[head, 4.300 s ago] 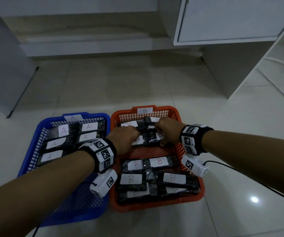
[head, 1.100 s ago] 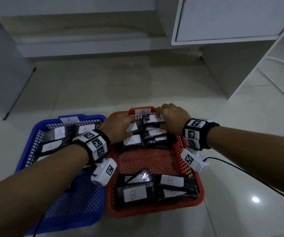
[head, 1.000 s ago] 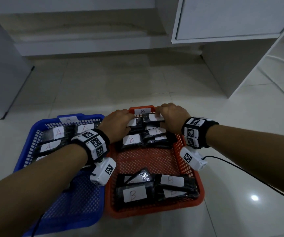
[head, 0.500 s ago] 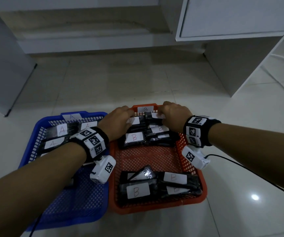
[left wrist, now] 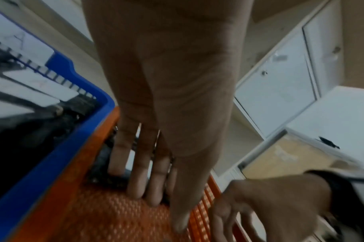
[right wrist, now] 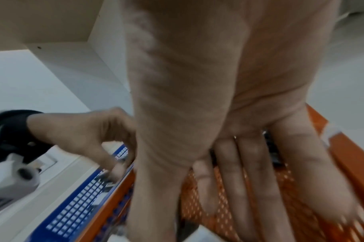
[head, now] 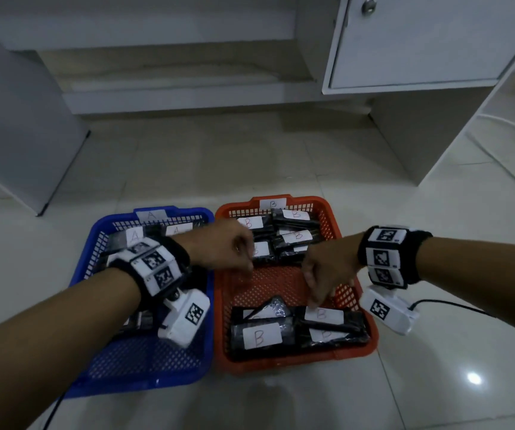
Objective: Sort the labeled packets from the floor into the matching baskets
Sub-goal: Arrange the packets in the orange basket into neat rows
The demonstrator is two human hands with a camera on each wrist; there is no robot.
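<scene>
Both hands (head: 219, 246) (head: 327, 268) withdrew; blue basket (head: 101, 237) packets partly hidden

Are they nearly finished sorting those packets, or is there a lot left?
Nearly finished, it seems. The black packets marked A lie in the blue plastic basket, those marked B in the orange plastic basket. No packets show on the pale tiled floor. The left hand and right hand hover empty over the orange basket, perhaps tidying.
</scene>
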